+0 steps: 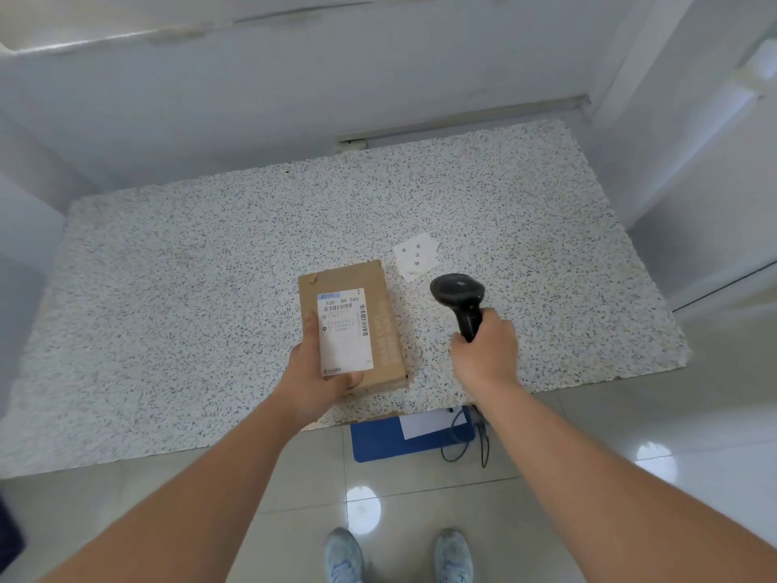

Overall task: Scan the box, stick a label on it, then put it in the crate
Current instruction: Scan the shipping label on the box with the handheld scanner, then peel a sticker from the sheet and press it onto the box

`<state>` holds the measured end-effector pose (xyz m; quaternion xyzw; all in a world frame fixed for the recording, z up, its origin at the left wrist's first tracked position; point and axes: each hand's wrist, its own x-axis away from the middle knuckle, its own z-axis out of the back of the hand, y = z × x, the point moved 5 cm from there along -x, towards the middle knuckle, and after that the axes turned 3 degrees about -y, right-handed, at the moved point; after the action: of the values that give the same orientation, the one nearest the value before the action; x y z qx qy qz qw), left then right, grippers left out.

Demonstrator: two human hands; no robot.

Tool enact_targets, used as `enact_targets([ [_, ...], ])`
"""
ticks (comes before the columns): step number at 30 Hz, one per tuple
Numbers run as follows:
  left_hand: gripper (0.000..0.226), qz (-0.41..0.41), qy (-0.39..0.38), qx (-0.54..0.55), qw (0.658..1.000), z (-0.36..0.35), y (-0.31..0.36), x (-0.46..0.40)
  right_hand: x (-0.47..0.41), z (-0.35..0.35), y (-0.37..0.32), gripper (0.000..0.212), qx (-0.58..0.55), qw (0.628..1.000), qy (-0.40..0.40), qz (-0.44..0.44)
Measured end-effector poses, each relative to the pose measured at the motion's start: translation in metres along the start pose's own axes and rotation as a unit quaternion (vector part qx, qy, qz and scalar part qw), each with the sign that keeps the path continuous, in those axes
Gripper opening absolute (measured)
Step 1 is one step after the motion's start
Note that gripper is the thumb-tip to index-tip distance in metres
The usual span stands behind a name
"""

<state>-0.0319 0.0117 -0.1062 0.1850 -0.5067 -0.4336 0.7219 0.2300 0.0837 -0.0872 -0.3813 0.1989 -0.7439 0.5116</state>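
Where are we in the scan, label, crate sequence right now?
Early, at the scanning step. The left hand grips the cardboard box at its near left corner, printed shipping label up, and the right hand holds the black scanner beside it. Whether the scan has registered can't be told. The small white labels lie untouched on the table, so sticking and crating remain. No crate is clearly in view.

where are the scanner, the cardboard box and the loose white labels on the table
scanner (pixel 457 290): head view, on its black head, above the right hand's grip.
cardboard box (pixel 389 326): head view, on the bare brown strip right of its shipping label.
loose white labels (pixel 415 255): head view, on the middle of the small stack.
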Motion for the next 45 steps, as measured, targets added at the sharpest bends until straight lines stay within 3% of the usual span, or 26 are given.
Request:
enact_targets([
  [3,0.128,0.004,0.0,-0.034,0.999,0.008,0.006,-0.001,-0.022,0.001,0.01,0.027,0.014,1.0,0.001,-0.026],
  [6,0.124,0.035,0.05,-0.153,0.986,0.013,0.023,-0.003,-0.038,-0.003,0.014,0.028,0.023,0.999,-0.006,-0.021],
  [11,0.112,-0.059,0.082,-0.286,0.953,-0.002,0.071,-0.012,-0.052,-0.008,0.02,0.03,0.033,0.999,-0.006,-0.029],
  [22,0.061,-0.071,0.05,-0.343,0.935,-0.012,0.105,-0.04,-0.063,-0.019,0.041,0.033,0.049,0.998,-0.016,-0.022],
  [25,0.065,-0.07,0.044,-0.354,0.932,-0.011,0.106,-0.044,-0.062,-0.016,0.039,0.052,0.032,0.999,-0.018,-0.03],
  [28,0.069,-0.071,0.036,-0.364,0.928,-0.008,0.107,-0.051,-0.06,-0.003,0.021,0.078,0.095,0.995,0.044,0.003],
  [31,0.066,-0.098,0.05,-0.403,0.908,-0.001,0.116,-0.064,-0.066,0.004,-0.018,0.062,0.189,0.967,0.118,0.127],
  [34,0.055,-0.128,0.083,-0.447,0.881,0.009,0.131,-0.076,-0.081,-0.009,-0.05,0.039,0.251,0.934,0.104,0.23],
  [36,0.052,-0.142,0.078,-0.441,0.883,0.013,0.136,-0.087,-0.091,-0.022,-0.063,0.032,0.272,0.922,0.076,0.263],
  [41,0.049,-0.173,0.044,-0.407,0.896,0.019,0.137,-0.128,-0.121,-0.053,-0.076,0.023,0.322,0.918,0.008,0.232],
  [45,0.049,-0.185,0.003,-0.39,0.902,0.019,0.138,-0.163,-0.141,-0.073,-0.08,0.02,0.377,0.904,-0.003,0.202],
])
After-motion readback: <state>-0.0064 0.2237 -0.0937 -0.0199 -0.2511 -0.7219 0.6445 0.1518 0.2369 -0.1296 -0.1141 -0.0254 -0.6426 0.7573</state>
